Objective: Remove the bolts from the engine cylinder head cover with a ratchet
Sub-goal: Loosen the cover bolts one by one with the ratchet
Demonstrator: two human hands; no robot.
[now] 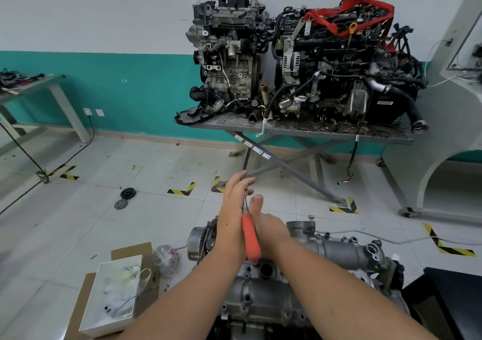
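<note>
An orange-handled ratchet sits between my two hands, handle end down just above the grey engine cylinder head cover at the bottom centre. My left hand lies flat against the handle's left side with its fingers straight and pointing away from me. My right hand holds the handle from the right, thumb lying up along the thin metal shaft; its fingers are hidden. The ratchet's head is hidden between the hands. Small bolt holes and a round opening show on the cover.
Left of the engine, a white box rests on cardboard beside a plastic bag. Two pulleys lie on the tiled floor. Ahead, a metal table carries two engines. A black object stands at right.
</note>
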